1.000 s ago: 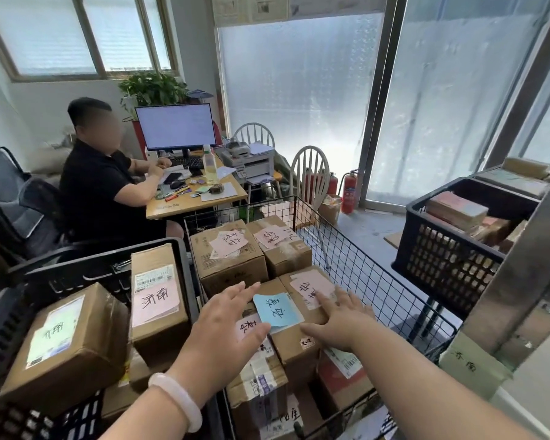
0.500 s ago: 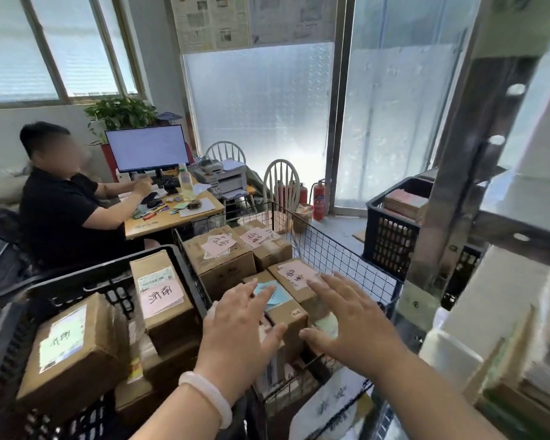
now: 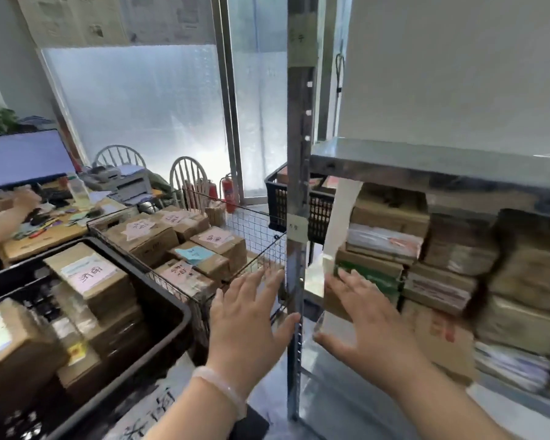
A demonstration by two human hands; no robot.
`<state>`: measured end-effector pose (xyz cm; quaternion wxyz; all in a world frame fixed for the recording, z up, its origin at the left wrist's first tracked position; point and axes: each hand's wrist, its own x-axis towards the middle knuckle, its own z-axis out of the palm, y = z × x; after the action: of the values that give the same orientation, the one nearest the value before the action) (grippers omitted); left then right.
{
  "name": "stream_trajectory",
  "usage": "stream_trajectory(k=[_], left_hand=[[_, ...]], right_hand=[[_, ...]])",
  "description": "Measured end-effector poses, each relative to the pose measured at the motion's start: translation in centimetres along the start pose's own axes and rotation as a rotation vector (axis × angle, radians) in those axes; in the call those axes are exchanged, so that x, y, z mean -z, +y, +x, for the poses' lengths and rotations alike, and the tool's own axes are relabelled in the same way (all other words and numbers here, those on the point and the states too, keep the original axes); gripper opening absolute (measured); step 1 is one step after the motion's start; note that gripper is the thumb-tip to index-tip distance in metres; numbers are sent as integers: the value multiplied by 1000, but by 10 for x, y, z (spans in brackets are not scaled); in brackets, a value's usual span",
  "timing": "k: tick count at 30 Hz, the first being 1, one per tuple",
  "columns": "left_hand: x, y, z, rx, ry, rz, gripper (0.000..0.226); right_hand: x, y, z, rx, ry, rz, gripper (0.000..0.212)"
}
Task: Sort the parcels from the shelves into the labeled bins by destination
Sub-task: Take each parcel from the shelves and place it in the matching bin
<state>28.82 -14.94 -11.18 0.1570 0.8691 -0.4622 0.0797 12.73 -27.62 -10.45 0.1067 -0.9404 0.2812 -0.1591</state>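
Observation:
A metal shelf (image 3: 438, 163) on the right holds stacked brown parcels (image 3: 458, 258). My right hand (image 3: 362, 315) reaches in with fingers spread, in front of the leftmost stack with a green-labelled box (image 3: 367, 276); contact is unclear. My left hand (image 3: 251, 315) hovers empty, fingers straight, just left of the shelf's upright post (image 3: 296, 192). A wire basket (image 3: 261, 233) holds several boxes with pink and blue handwritten notes. A black bin (image 3: 159, 293) at the left holds boxes too.
A second black crate (image 3: 280, 201) stands behind the post. A person sits at a desk (image 3: 45, 236) at far left with a monitor (image 3: 19, 158). Two white chairs and red fire extinguishers (image 3: 227, 192) stand by the frosted glass door.
The view swung right from the wire basket to the shelf. Both hands left the boxes in the basket and moved right; my right hand now reaches into the shelf.

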Motion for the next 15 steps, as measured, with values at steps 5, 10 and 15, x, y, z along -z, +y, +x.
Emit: stream_trajectory(k=[5,10,15], left_hand=[[-15,79,-29,-197,-66,-113,72],[-19,165,-44,-402,-63,-173,73],[-23,231,-60,-542,-63,-238,73]], right_hand=[[30,42,-85,-185,40,-33,88],[66,89,-159,-377,161,-33,87],[93,126,-208,-508,211,-33,86]])
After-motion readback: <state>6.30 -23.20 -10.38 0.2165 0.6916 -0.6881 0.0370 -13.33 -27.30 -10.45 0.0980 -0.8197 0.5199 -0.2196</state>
